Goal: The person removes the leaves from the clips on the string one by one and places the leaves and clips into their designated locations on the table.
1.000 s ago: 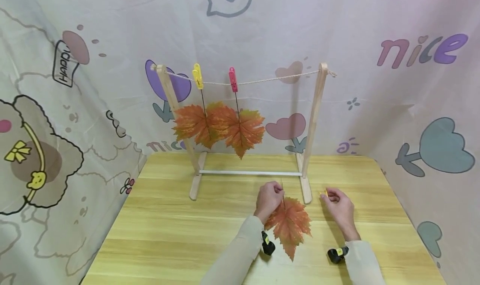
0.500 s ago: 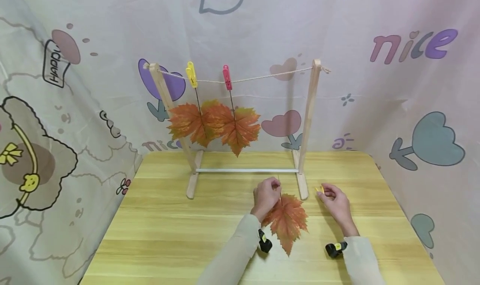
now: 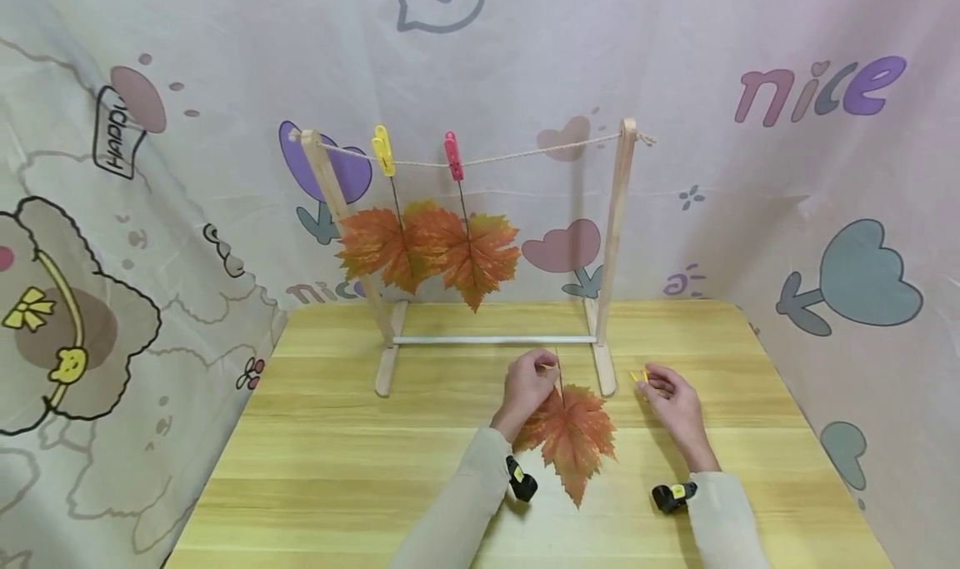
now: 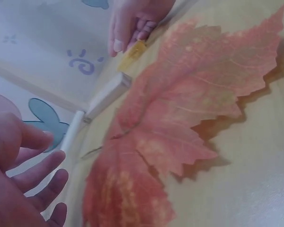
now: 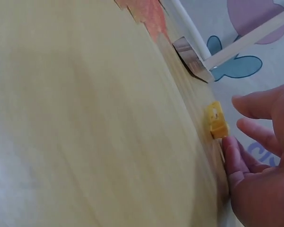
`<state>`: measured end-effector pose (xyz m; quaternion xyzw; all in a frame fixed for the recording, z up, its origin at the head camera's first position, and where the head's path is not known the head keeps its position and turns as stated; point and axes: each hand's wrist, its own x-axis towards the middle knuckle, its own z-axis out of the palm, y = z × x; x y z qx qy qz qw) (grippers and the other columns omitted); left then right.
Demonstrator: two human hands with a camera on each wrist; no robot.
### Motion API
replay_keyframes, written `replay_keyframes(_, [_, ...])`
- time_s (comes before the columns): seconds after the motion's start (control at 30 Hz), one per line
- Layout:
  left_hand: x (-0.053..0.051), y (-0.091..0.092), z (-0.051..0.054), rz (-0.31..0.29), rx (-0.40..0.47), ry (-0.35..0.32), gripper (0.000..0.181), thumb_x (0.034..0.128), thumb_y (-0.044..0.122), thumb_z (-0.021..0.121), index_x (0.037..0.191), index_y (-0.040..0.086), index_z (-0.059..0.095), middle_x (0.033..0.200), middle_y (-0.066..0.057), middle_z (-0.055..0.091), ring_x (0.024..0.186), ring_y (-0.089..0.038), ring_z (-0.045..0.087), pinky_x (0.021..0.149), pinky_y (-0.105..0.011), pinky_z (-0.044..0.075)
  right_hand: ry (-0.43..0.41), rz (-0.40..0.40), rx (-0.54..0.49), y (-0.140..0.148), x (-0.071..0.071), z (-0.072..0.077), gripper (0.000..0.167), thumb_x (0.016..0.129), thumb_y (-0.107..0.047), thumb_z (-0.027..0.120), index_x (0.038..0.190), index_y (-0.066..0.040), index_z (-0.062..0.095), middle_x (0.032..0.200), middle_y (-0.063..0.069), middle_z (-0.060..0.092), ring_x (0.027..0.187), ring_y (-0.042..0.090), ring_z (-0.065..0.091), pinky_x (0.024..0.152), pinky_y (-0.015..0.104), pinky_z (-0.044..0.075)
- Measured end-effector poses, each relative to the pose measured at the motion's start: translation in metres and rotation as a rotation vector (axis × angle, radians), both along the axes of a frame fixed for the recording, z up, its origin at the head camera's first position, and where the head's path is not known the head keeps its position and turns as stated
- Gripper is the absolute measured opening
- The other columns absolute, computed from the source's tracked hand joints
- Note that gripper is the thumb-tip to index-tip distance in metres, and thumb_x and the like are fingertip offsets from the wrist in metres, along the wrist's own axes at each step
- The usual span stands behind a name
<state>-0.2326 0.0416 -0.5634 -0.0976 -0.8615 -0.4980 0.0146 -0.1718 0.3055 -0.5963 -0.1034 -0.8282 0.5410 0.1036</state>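
- The left hand (image 3: pixel 527 391) is lying near the leaf (image 3: pixel 576 440), fingers loose, gripping nothing; the surface (image 3: pixel 322 469) is supporting the leaf.
- The right hand's (image 3: pixel 675 401) fingers are touching a small clip (image 5: pixel 217 121); whether gripping, I cannot tell.
- Pegs (image 3: pixel 453 156) are apparently keeping the hanging leaves (image 3: pixel 480 261) up.

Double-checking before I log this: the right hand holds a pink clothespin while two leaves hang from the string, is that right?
Not pink: the clothespin in the right hand is yellow, as the right wrist view shows. Two leaves do hang from the string.
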Motion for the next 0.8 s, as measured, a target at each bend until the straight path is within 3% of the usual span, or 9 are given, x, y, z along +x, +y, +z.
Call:
replay_keyframes(0.13, [0.000,-0.004,0.011,-0.021,0.030,0.034,0.012,0.0925,0.007,0.074,0.104,0.006,0.076,0.103,-0.005,0.075,0.097,-0.024,0.069,0.085,-0.038,0.056,0.027,-0.048,-0.043,0.001,0.003,0.005,0.043,0.101,-0.018,0.068,0.136,0.005,0.059,0.129,0.027,0.060,0.098,-0.004,0.055,0.082,0.006,0.046])
replay_keyframes(0.3, [0.002,-0.008,0.026,-0.069,0.046,0.108,0.012,0.0918,0.005,0.075,0.103,0.006,0.075,0.102,-0.007,0.075,0.097,-0.027,0.069,0.086,-0.042,0.057,0.067,-0.097,-0.051,-0.002,0.005,0.019,0.041,0.101,-0.016,0.067,0.136,0.004,0.059,0.131,0.021,0.060,0.104,0.001,0.055,0.082,0.006,0.046])
replay_keyframes(0.37, [0.003,-0.009,0.035,-0.097,0.049,0.125,0.012,0.0917,0.005,0.075,0.103,0.007,0.075,0.102,-0.006,0.075,0.097,-0.025,0.068,0.086,-0.042,0.056,0.105,-0.100,-0.056,-0.006,0.006,0.031,0.040,0.100,-0.012,0.067,0.136,0.004,0.060,0.131,0.019,0.060,0.106,0.005,0.057,0.083,0.007,0.047])
replay_keyframes(0.6, [0.012,-0.015,0.068,-0.188,0.087,0.079,0.014,0.0957,0.010,0.073,0.109,0.013,0.074,0.110,-0.002,0.074,0.103,-0.020,0.066,0.092,-0.034,0.053,0.249,-0.035,-0.084,-0.036,0.009,0.094,0.035,0.097,-0.001,0.068,0.129,0.010,0.062,0.123,0.008,0.065,0.110,0.024,0.062,0.084,0.011,0.050])
replay_keyframes(0.7, [0.016,-0.021,0.080,-0.203,0.097,0.095,0.015,0.0965,0.012,0.073,0.112,0.014,0.074,0.112,-0.001,0.073,0.105,-0.022,0.066,0.091,-0.034,0.052,0.281,-0.004,-0.115,-0.042,0.003,0.100,0.036,0.096,0.000,0.068,0.130,0.009,0.062,0.122,0.003,0.066,0.110,0.024,0.062,0.084,0.013,0.051])
replay_keyframes(0.8, [0.019,-0.031,0.088,-0.201,0.107,0.125,0.017,0.0965,0.012,0.073,0.113,0.014,0.074,0.113,-0.001,0.073,0.106,-0.023,0.067,0.089,-0.037,0.050,0.323,0.033,-0.150,-0.046,-0.006,0.098,0.037,0.096,0.002,0.069,0.131,0.010,0.061,0.121,0.000,0.066,0.110,0.024,0.063,0.084,0.016,0.053])
